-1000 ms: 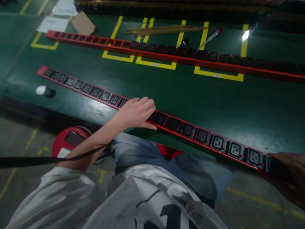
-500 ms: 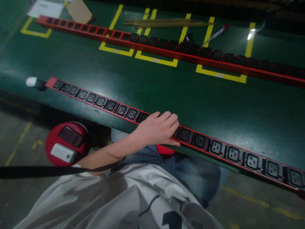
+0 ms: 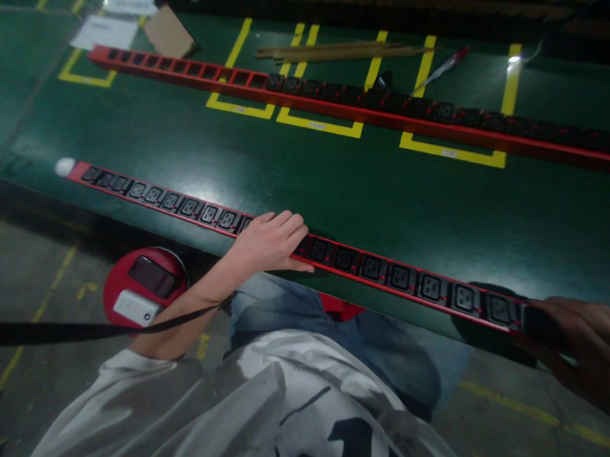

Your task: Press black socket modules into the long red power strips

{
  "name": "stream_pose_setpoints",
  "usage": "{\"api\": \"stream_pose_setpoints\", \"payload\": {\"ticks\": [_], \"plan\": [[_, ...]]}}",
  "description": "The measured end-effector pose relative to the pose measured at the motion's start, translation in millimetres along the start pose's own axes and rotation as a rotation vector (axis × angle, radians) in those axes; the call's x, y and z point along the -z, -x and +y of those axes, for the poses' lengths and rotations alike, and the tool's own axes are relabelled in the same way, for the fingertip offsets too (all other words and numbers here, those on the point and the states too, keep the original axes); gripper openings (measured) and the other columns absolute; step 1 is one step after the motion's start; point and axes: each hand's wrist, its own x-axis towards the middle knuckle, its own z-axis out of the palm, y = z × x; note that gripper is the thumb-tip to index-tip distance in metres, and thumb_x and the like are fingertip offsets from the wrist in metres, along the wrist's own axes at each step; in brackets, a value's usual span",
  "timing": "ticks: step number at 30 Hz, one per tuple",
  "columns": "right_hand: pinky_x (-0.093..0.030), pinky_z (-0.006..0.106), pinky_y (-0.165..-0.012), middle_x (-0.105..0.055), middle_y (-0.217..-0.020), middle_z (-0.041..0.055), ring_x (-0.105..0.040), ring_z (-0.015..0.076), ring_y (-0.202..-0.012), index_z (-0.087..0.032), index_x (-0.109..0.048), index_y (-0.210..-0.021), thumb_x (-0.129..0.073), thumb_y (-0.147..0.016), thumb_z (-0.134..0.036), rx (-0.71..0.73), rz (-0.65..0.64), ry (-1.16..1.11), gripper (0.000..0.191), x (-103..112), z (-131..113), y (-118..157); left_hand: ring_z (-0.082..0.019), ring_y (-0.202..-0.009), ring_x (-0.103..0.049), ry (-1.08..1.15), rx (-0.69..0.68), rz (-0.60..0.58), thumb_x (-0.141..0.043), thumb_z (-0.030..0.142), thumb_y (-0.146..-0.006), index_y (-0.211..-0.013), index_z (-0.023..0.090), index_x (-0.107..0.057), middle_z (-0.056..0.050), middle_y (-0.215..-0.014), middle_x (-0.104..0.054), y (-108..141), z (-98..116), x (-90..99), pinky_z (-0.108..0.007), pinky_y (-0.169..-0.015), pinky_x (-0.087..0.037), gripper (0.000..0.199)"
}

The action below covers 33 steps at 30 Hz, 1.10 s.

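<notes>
A red near socket strip (image 3: 343, 259), set with a row of dark sockets, runs slantwise along the front edge of a green tabletop (image 3: 414, 211), a worker's two hands on it; whether it lies flat or is slightly raised cannot be told. From left, a black strap (image 3: 53, 332) crosses in front of the near socket strip, and a white rounded object (image 3: 65, 167) sits right at its left end. Behind that end are a sheet of paper (image 3: 107, 33) and a piece of brown cardboard (image 3: 169, 33). In front of its left half, below tabletop level, a red stool (image 3: 115, 278) bears a white device (image 3: 136, 308) and a dark phone (image 3: 154, 276). The left hand (image 3: 273, 239) grasps the near socket strip around its middle, fingers over the far side and thumb along the near side. Behind it, roughly parallel and well apart, stretches a red far strip (image 3: 376, 117), its openings bare at left and filled with sockets toward the right. Farther behind lie thin brown strips (image 3: 343, 52) and, to their right, a screwdriver (image 3: 442, 70). At the near socket strip's right end, the right hand (image 3: 584, 342), shadowed and blurred, grips and hides the tip.
</notes>
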Motion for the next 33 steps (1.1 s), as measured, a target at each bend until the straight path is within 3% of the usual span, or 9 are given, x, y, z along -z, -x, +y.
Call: {"api": "stream_pose_setpoints", "payload": {"ticks": [3,7,11,13,16,21,25,28,33], "plan": [[-0.056,0.052,-0.06,-0.074,-0.09,0.0178,-0.07,0.0379,-0.074,-0.044,-0.068,-0.113,-0.061,-0.089,-0.062,0.144,-0.039,-0.085,0.031,-5.4,-24.7,-26.6,-0.025,-0.088,-0.064,0.0,0.017,-0.02,-0.06,0.078,-0.092,-0.098,0.015,-0.07,-0.011,-0.098,-0.071,10.7,-21.2,-5.2,-0.035,-0.069,-0.042,0.064],[-0.057,0.054,-0.067,-0.073,-0.094,0.0189,-0.07,0.0394,-0.08,-0.037,-0.072,-0.111,-0.061,-0.091,-0.056,0.175,-0.057,-0.039,0.03,-17.3,-47.7,-54.2,-0.025,-0.09,-0.064,0.03,0.064,-0.068,-0.062,0.077,-0.091,-0.1,0.016,-0.071,-0.011,-0.1,-0.072,23.9,-49.5,-8.0,-0.036,-0.071,-0.045,0.063],[-0.058,0.052,-0.078,-0.072,-0.104,0.0235,-0.068,0.0394,-0.089,-0.017,-0.072,-0.116,-0.057,-0.098,-0.046,0.247,-0.117,0.065,0.036,-17.7,-74.4,-76.2,-0.024,-0.091,-0.064,0.072,0.084,-0.126,-0.06,0.073,-0.095,-0.105,0.015,-0.069,-0.012,-0.105,-0.073,41.2,-72.8,1.8,-0.036,-0.075,-0.047,0.06],[-0.057,0.052,-0.08,-0.071,-0.106,0.0259,-0.066,0.0395,-0.091,-0.008,-0.07,-0.117,-0.056,-0.1,-0.048,0.237,-0.163,0.084,0.045,-17.3,-89.5,-85.4,-0.024,-0.087,-0.062,0.088,0.109,-0.102,-0.057,0.076,-0.095,-0.102,0.017,-0.069,-0.011,-0.098,-0.073,54.1,-82.1,6.8,-0.036,-0.073,-0.046,0.061],[-0.053,0.05,-0.088,-0.069,-0.116,0.0261,-0.063,0.0387,-0.101,-0.006,-0.067,-0.123,-0.055,-0.101,-0.055,0.195,-0.226,0.072,0.055,-23.5,-107.7,-94.8,-0.026,-0.091,-0.062,0.067,0.184,-0.115,-0.05,0.073,-0.099,-0.105,0.024,-0.067,-0.007,-0.1,-0.073,75.5,-92.4,9.3,-0.036,-0.074,-0.047,0.051],[-0.048,0.047,-0.084,-0.07,-0.115,0.0218,-0.06,0.0369,-0.1,-0.011,-0.067,-0.123,-0.055,-0.099,-0.057,0.142,-0.237,0.077,0.054,-33.0,-120.4,-99.3,-0.031,-0.093,-0.063,0.139,0.296,-0.132,-0.058,0.068,-0.093,-0.101,0.031,-0.066,-0.004,-0.097,-0.073,88.0,-93.4,10.7,-0.041,-0.077,-0.047,0.039],[-0.046,0.046,-0.085,-0.069,-0.121,0.0208,-0.059,0.0371,-0.103,-0.013,-0.065,-0.13,-0.06,-0.095,-0.057,0.134,-0.261,0.061,0.056,-27.2,-122.5,-102.8,-0.032,-0.094,-0.063,0.141,0.173,-0.178,-0.049,0.072,-0.096,-0.11,0.03,-0.063,-0.007,-0.107,-0.073,70.3,-83.6,15.7,-0.043,-0.079,-0.049,0.047],[-0.046,0.045,-0.085,-0.07,-0.123,0.0208,-0.06,0.037,-0.105,-0.012,-0.063,-0.132,-0.061,-0.096,-0.053,0.149,-0.271,0.053,0.054,-25.4,-123.5,-106.6,-0.029,-0.087,-0.062,0.065,0.074,-0.182,-0.043,0.072,-0.101,-0.107,0.024,-0.063,-0.009,-0.098,-0.072,55.6,-75.7,14.8,-0.041,-0.076,-0.048,0.052],[-0.047,0.044,-0.084,-0.071,-0.116,0.0199,-0.062,0.0357,-0.103,-0.013,-0.065,-0.126,-0.06,-0.098,-0.047,0.089,-0.261,0.038,0.045,-28.6,-127.2,-109.7,-0.024,-0.082,-0.059,-0.036,0.056,-0.128,-0.042,0.072,-0.102,-0.103,0.023,-0.064,-0.006,-0.089,-0.069,50.4,-81.0,0.0,-0.035,-0.072,-0.045,0.054]]}}
